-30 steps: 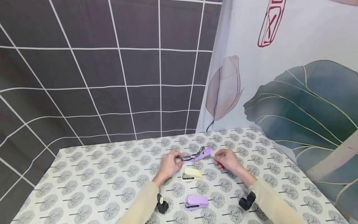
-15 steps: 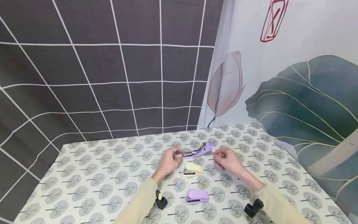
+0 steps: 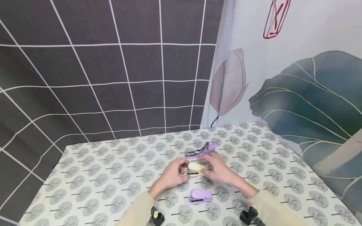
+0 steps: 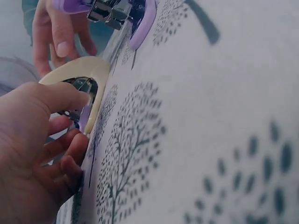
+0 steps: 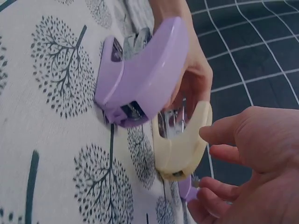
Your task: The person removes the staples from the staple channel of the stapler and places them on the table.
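Flat support, covered: white cloth printed with grey trees (image 3: 118, 169).
Lying on it, far to near: opened purple plastic stapler (image 3: 199, 152), cream rounded stapler (image 3: 195, 167), closed purple stapler (image 3: 201, 195).
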Demonstrator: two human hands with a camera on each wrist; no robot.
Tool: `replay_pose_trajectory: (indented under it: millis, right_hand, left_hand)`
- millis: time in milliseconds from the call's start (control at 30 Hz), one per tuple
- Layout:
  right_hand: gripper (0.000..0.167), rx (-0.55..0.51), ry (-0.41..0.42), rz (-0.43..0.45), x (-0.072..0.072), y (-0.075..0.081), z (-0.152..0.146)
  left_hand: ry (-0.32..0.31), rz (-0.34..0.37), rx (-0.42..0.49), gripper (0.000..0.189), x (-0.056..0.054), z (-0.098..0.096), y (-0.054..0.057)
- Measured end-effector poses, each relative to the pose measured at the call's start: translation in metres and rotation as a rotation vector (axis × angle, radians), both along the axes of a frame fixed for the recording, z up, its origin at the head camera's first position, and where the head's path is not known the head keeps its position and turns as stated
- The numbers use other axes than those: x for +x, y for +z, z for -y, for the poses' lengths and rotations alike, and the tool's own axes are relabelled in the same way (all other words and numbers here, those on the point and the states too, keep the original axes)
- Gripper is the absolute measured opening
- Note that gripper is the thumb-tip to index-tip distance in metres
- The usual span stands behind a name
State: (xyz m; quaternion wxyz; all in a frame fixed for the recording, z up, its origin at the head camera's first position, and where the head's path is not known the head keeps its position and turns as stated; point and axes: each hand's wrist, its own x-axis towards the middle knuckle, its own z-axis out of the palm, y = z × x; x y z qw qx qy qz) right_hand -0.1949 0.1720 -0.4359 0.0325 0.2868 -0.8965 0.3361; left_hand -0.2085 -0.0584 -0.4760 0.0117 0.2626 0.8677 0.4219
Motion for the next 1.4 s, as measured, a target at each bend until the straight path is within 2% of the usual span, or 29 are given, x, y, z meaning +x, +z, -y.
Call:
replay_pose_trajectory:
  millis: [167, 367, 500, 733, 1000, 1400]
  right_hand:
    - [0.041, 0.041, 0.031, -0.055, -0.002, 0.001, 0.013]
    - [0.036, 0.071, 0.026, -0.046, -0.002, -0.001, 0.022]
    - [0.036, 0.096, 0.052, -0.025, 0.001, -0.001, 0.021]
    - [0.032, 0.089, 0.089, -0.032, -0.003, 0.003, 0.024]
    - [0.027, 0.102, 0.057, -0.02, -0.005, 0.0, 0.027]
    - [0.028, 0.091, 0.043, -0.014, -0.003, -0.001, 0.028]
  left_hand:
    - [0.044, -0.054, -0.039, 0.037, -0.001, -0.004, -0.005]
    - [0.096, -0.094, -0.045, 0.025, 0.005, -0.008, -0.009]
    - [0.097, -0.088, -0.029, 0.024, 0.01, -0.01, -0.013]
    - [0.094, -0.125, -0.016, 0.023, 0.006, -0.009, -0.012]
    - [0.095, -0.108, -0.017, 0.023, 0.006, -0.009, -0.01]
    - [0.105, -0.104, -0.027, 0.027, 0.005, -0.008, -0.011]
